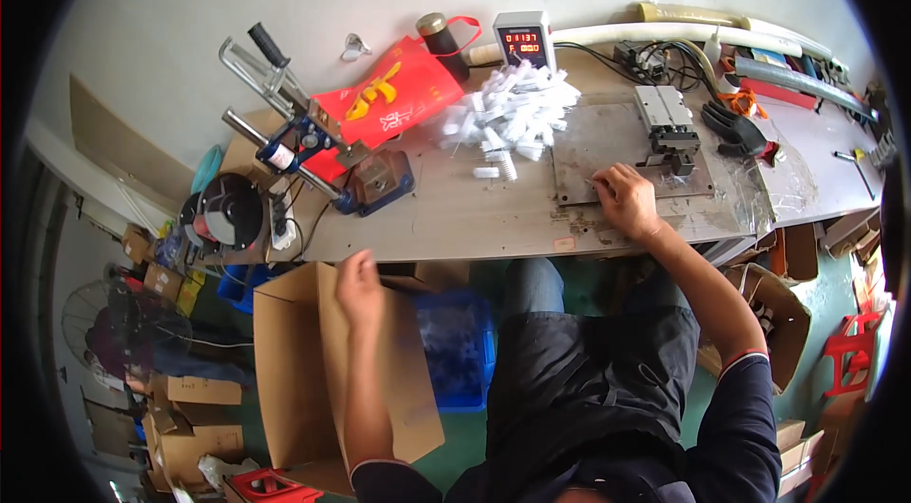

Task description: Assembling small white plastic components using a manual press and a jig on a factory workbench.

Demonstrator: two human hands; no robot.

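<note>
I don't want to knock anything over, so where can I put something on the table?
There's bare table between the blue hand press and the metal plate, in front of the white pieces. The plate's left part looks bare too, but the right hand is close. It's crowded at the back right, with a white tube and a grey tube.

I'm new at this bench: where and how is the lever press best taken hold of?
Probably around its black ribbed handle, coming from the upper left with the left hand: on the lever press, the handle slants up with its free end clear, and looks thicker than the bare metal bars below.
</note>
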